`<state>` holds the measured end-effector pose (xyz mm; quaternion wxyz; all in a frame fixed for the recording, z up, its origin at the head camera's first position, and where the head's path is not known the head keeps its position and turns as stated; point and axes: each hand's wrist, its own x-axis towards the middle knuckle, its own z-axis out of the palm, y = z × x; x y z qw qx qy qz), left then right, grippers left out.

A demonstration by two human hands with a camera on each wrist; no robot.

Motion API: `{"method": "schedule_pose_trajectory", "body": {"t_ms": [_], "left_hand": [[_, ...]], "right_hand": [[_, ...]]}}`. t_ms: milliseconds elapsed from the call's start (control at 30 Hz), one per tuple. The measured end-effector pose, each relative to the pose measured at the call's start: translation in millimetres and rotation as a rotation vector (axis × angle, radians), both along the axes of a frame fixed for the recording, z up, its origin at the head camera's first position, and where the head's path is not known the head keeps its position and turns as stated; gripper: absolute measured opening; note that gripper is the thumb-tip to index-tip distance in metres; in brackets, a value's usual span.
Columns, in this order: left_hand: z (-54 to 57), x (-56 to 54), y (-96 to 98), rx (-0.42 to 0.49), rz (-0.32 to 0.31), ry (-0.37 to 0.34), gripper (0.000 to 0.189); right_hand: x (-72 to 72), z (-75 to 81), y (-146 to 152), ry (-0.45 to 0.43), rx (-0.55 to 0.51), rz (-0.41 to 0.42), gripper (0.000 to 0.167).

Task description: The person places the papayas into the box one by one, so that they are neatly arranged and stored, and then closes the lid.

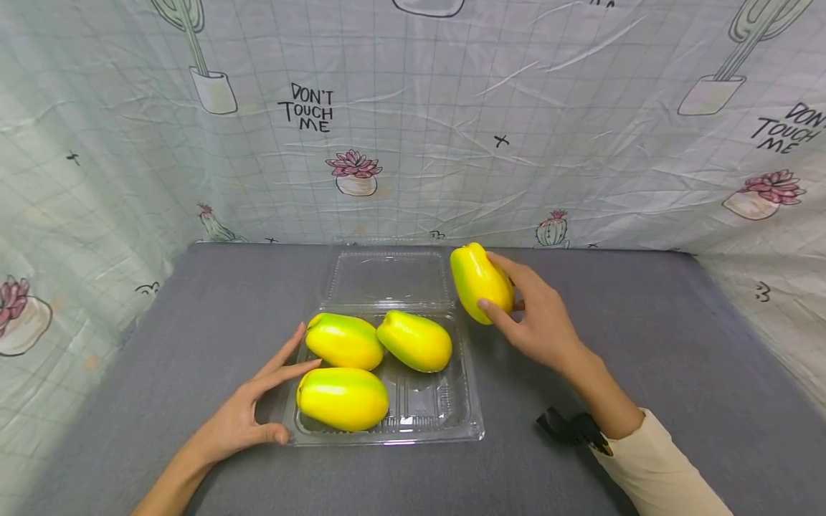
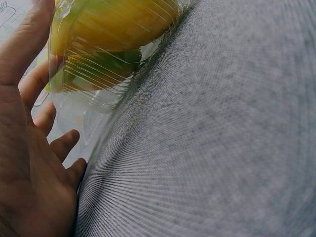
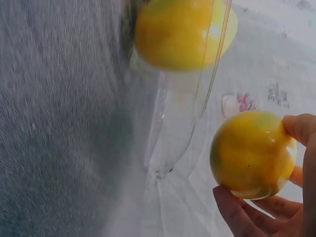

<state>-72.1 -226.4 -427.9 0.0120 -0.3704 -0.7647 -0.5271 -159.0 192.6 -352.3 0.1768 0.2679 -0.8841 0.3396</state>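
Note:
My right hand (image 1: 538,312) grips a yellow-green papaya (image 1: 480,283) between thumb and fingers, held up at the right of the clear plastic container (image 1: 429,435). In the right wrist view, the same papaya (image 3: 252,155) shows its rounded end. Inside the container's base lie three more: a papaya (image 1: 345,340) at back left, a papaya (image 1: 416,342) to its right, and a papaya (image 1: 342,399) at front left. Along the container's left edge, my left hand (image 1: 241,416) rests with fingers spread, its fingertips at the rim and the nearest papayas.
The container's transparent lid (image 1: 390,278) lies folded back behind the base. A grey cloth (image 1: 252,283) covers the table, and a printed curtain (image 1: 426,179) hangs along its back and sides. A black strap (image 1: 571,428) sits at my right wrist beside the cream sleeve (image 1: 652,466).

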Motion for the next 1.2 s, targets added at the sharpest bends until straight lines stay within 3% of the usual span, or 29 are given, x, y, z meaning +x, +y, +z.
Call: {"method": "schedule_pose_trajectory", "body": {"t_ms": [267, 733, 1200], "left_hand": [[-0.3, 0.0, 0.3, 0.007, -0.007, 0.002, 0.083], [-0.2, 1.0, 0.5, 0.002, -0.006, -0.002, 0.082], [-0.8, 0.4, 0.4, 0.002, -0.002, 0.001, 0.083]], "right_hand": [[16.7, 1.9, -7, 0.078, 0.016, 0.107, 0.068], [42.4, 8.6, -26, 0.050, 0.011, 0.277, 0.067], [52.9, -0.6, -43, 0.149, 0.021, 0.460, 0.060]]}}
